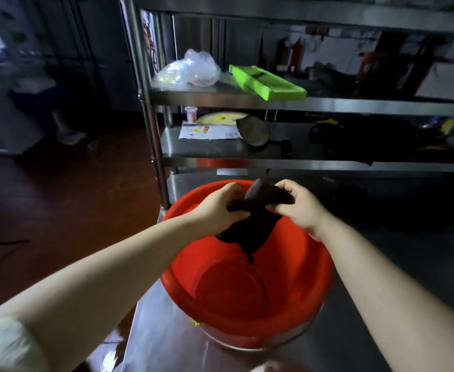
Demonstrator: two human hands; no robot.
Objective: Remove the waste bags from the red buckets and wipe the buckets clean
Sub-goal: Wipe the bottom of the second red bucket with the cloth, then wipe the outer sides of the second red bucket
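Note:
A red bucket [295, 285] stands on a steel table in front of me, its inside bare and glossy. Above its far rim both hands hold a dark cloth [250, 229]. My left hand [218, 205] grips the cloth's left end with curled fingers. My right hand [301, 205] grips the twisted right end. The rest of the cloth hangs down into the bucket, its tip just above the inner wall. No waste bag shows inside the bucket.
The steel table [381, 264] runs right. Behind the bucket stands a steel rack [328, 103] holding a clear plastic bag [191, 69], a green tray [269, 81], papers, a plate and dark items. A reddish floor [59, 197] lies left.

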